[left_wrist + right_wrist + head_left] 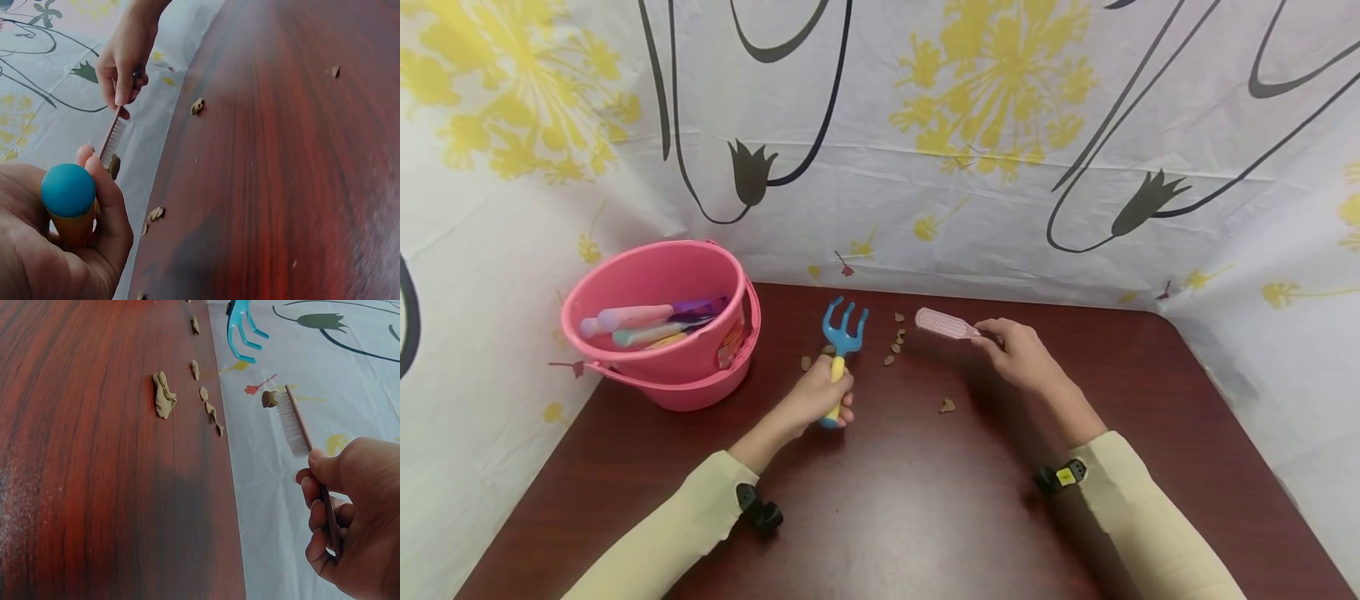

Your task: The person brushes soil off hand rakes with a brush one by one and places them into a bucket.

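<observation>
My left hand (814, 393) grips the yellow handle of a toy garden fork (844, 337), whose blue tines point away from me. In the left wrist view the blue end of its handle faces the camera. Across from it, my right hand (1024, 357) holds a pink brush (942, 323) by the handle, raised above the table. Its white bristles (292, 428) face down, and a small brown clump (269, 399) clings near their tip. Several small tan-brown pieces (896, 348) lie in a rough row between the fork and the brush. A larger crumpled piece (947, 406) lies nearer to me.
A pink bucket (700, 387) stands at the left of the dark wood table (910, 500), with several plastic-handled items (647, 336) inside. A patterned white sheet (865, 108) hangs behind and beside the table. More brown pieces (806, 363) lie beside the fork.
</observation>
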`<action>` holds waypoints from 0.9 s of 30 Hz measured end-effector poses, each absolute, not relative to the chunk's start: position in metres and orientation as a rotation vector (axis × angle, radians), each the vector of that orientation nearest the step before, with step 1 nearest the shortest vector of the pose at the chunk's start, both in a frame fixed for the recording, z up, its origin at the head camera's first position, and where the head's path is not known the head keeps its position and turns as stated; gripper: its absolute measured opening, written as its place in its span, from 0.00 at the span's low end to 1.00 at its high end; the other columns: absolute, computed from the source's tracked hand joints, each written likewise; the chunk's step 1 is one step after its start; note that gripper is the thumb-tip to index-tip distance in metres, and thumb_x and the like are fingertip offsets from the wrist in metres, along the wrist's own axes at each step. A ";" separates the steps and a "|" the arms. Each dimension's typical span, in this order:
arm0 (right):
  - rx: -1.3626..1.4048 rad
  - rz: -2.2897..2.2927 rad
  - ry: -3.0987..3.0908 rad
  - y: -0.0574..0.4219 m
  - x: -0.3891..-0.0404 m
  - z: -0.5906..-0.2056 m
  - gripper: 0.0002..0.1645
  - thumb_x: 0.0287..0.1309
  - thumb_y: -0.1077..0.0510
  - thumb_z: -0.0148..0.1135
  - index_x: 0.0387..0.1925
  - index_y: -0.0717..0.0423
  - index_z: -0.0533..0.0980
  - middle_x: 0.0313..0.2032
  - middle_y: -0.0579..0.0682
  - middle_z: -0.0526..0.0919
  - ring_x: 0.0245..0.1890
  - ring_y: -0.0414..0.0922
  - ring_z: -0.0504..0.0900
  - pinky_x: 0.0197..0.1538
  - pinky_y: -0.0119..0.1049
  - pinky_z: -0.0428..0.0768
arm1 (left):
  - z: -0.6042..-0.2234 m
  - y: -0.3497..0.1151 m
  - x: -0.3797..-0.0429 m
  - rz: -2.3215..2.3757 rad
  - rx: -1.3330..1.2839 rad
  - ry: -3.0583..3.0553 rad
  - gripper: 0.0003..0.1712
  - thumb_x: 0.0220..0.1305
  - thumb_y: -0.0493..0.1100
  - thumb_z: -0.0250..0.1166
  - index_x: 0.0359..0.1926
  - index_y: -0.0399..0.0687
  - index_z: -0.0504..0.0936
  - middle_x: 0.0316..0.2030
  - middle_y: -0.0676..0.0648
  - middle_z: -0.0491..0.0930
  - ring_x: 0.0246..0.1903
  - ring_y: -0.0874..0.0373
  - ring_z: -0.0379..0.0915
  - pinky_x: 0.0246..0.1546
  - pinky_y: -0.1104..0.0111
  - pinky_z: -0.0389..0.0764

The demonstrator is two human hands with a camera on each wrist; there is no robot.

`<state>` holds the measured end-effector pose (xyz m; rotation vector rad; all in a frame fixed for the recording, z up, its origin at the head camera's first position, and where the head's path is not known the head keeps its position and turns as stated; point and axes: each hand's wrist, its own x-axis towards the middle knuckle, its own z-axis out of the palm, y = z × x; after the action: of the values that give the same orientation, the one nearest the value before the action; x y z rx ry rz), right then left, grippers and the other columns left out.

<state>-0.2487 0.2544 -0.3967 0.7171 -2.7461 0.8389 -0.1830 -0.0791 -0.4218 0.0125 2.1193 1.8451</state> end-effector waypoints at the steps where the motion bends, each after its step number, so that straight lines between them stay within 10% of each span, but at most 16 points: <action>1: 0.718 0.839 -2.745 0.255 -0.248 -0.397 0.15 0.70 0.61 0.63 0.52 0.68 0.80 0.45 0.61 0.84 0.39 0.53 0.79 0.44 0.53 0.76 | -0.421 -0.081 -0.183 1.834 0.017 2.138 0.11 0.75 0.34 0.52 0.51 0.35 0.62 0.24 0.42 0.73 0.16 0.56 0.78 0.19 0.65 0.82; 27: 0.766 0.870 -2.670 0.246 -0.250 -0.388 0.14 0.68 0.61 0.64 0.50 0.66 0.81 0.45 0.60 0.84 0.44 0.56 0.81 0.49 0.54 0.76 | -0.401 -0.102 -0.199 0.822 0.136 2.946 0.21 0.67 0.43 0.64 0.52 0.40 0.64 0.30 0.41 0.74 0.20 0.50 0.77 0.23 0.58 0.79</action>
<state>-0.2501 0.2458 -0.3876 0.7660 -2.6703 0.8701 -0.1989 -0.1023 -0.4007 0.1358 2.9464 0.8219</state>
